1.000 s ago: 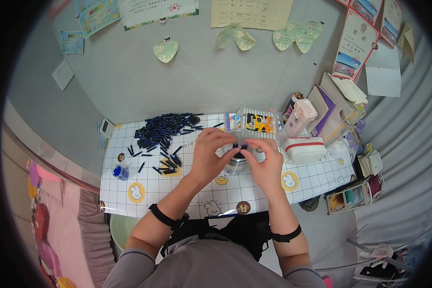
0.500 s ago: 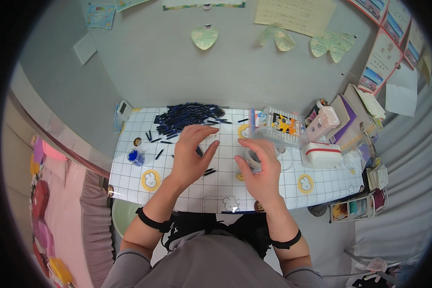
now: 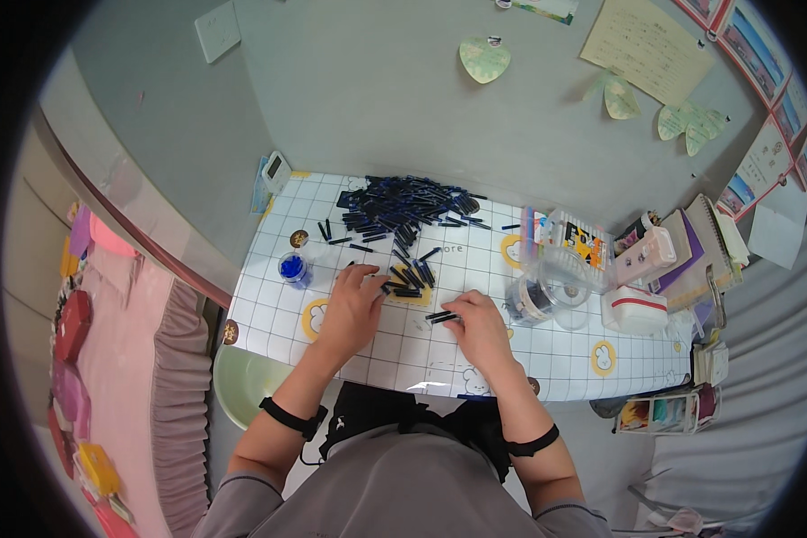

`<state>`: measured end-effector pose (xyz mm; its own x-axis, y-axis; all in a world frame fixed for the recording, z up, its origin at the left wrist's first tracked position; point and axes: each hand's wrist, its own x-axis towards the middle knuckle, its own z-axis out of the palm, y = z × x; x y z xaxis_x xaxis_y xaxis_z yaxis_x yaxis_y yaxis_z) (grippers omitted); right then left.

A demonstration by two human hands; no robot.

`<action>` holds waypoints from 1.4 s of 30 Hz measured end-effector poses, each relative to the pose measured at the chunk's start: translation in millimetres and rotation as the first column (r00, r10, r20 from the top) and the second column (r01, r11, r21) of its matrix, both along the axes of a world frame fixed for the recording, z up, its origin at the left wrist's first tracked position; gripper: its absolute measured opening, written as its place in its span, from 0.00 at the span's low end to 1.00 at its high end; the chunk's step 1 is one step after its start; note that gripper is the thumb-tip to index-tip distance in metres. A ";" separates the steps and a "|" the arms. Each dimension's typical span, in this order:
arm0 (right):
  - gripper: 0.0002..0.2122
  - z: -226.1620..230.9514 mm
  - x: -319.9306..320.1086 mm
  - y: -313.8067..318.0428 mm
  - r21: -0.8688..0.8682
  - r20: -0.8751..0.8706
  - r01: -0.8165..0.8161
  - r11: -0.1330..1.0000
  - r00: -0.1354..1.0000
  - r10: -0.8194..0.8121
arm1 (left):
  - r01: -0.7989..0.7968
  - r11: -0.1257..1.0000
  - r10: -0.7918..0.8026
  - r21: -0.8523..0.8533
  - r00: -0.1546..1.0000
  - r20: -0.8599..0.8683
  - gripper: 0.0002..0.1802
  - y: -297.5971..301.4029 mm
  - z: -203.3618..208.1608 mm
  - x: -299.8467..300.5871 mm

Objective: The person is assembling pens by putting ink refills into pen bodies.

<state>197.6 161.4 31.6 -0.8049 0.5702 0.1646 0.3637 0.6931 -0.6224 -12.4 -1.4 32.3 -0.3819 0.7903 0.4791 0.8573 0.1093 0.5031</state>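
Note:
Several thin blue-black tubes, which look like ink cartridges (image 3: 412, 273), lie loosely grouped in the middle of the table. My left hand (image 3: 350, 309) rests at the left side of this group, its bent fingers apart and the tips touching the nearest tubes. To the right, my right hand (image 3: 481, 327) pinches dark ink cartridges (image 3: 441, 316) between thumb and fingers, just over the tabletop. Behind both hands spreads a large heap of the same cartridges (image 3: 403, 206). A small clear jar of bright blue pieces (image 3: 294, 271) stands left of my left hand.
The table has a white grid-patterned cover (image 3: 547, 363). Right of my right hand lies a clear round container (image 3: 531, 300) with dark contents. Beyond it are a white case with a red stripe (image 3: 635, 309), a pink box (image 3: 646, 255) and notebooks (image 3: 713, 238). A green basin (image 3: 242, 381) sits below the left edge.
Both hands have come down from above the table to its surface. My right hand has taken hold of cartridges. A loose group of cartridges now shows between the hands. The view has shifted.

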 end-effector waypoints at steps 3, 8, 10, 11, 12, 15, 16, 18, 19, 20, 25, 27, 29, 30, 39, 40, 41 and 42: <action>0.13 -5.2 -4.6 1.1 -0.048 -0.001 -0.017 0.999 1.000 0.017 | 0.051 0.999 -0.051 -0.002 0.998 0.025 0.18 -1.0 5.0 9.0; 0.11 -2.0 -16.7 -8.4 -0.122 0.006 -0.120 0.985 0.993 0.122 | 0.198 0.978 -0.186 -0.064 0.970 0.158 0.15 2.2 3.5 29.1; 0.09 -1.5 -22.4 -15.4 -0.103 0.015 -0.162 0.981 0.986 0.164 | 0.242 0.955 -0.212 -0.174 0.962 0.172 0.12 1.9 -4.1 27.3; 0.09 0.5 -23.0 -16.3 -0.104 0.015 -0.165 0.981 0.986 0.167 | 0.239 0.955 -0.209 -0.175 0.963 0.172 0.12 0.4 -6.4 26.5; 0.09 6.3 -23.5 -17.6 -0.104 0.041 -0.126 0.987 0.991 0.130 | 0.233 0.955 -0.202 -0.183 0.964 0.175 0.10 -0.4 -6.6 26.3; 0.10 5.0 -21.5 -13.1 -0.094 0.067 -0.088 0.992 0.993 0.094 | 0.233 0.954 -0.194 -0.189 0.960 0.204 0.08 0.2 -8.5 25.7; 0.12 3.9 -20.4 -11.2 -0.083 0.067 -0.088 0.993 0.993 0.094 | 0.238 0.953 -0.194 -0.186 0.954 0.228 0.08 1.2 -7.8 25.4; 0.12 2.4 -22.0 -11.7 -0.143 0.063 -0.086 0.986 0.993 0.096 | 0.255 0.945 -0.204 -0.204 0.949 0.241 0.08 4.3 -4.0 26.8; 0.12 2.9 -23.5 -12.1 -0.203 0.059 -0.084 0.976 0.993 0.097 | 0.272 0.936 -0.213 -0.222 0.943 0.255 0.08 5.6 -2.6 27.8; 0.12 4.3 -24.1 -12.2 -0.202 0.058 -0.083 0.976 0.994 0.097 | 0.272 0.936 -0.214 -0.222 0.943 0.254 0.08 6.0 -2.5 28.5; 0.14 33.5 -26.3 -15.4 -0.190 0.202 -0.143 0.971 0.963 0.181 | 0.242 0.926 -0.197 -0.290 0.965 0.174 0.07 1.8 -1.4 32.7; 0.14 24.1 -29.1 -17.0 -0.049 0.110 -0.163 0.985 0.980 0.168 | 0.228 0.922 -0.193 -0.312 0.971 0.138 0.07 -0.3 -3.0 33.0; 0.14 14.8 -34.2 -17.9 0.096 0.015 -0.165 0.982 0.986 0.165 | 0.215 0.918 -0.192 -0.333 0.976 0.099 0.06 -3.0 -2.9 34.2; 0.13 11.2 -39.3 -18.0 0.142 -0.039 -0.164 0.976 0.984 0.172 | 0.190 0.924 -0.175 -0.333 0.982 0.074 0.07 -4.8 -3.7 34.0; 0.09 -11.4 -62.3 -18.5 0.285 -0.105 -0.126 0.950 0.981 0.161 | 0.038 0.972 -0.023 -0.230 0.998 0.065 0.07 -20.7 -7.7 11.7; 0.08 -11.5 -64.2 -18.8 0.289 -0.131 -0.106 0.951 0.980 0.149 | 0.032 0.979 -0.018 -0.203 0.997 0.073 0.07 -20.7 -9.0 10.1; 0.08 -13.1 -66.1 -18.1 0.290 -0.131 -0.105 0.951 0.980 0.149 | 0.032 0.979 -0.018 -0.202 0.997 0.072 0.07 -21.0 -9.3 9.3; 0.07 -14.1 -68.5 -16.5 0.302 -0.119 -0.117 0.946 0.980 0.159 | 0.030 0.980 -0.018 -0.199 0.998 0.066 0.07 -20.2 -9.6 8.4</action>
<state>129.1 144.8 17.5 -0.8290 0.3653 0.4234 0.1759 0.8890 -0.4227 -4.0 -21.7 22.8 -0.3863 0.8770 0.2858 0.8277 0.1929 0.5269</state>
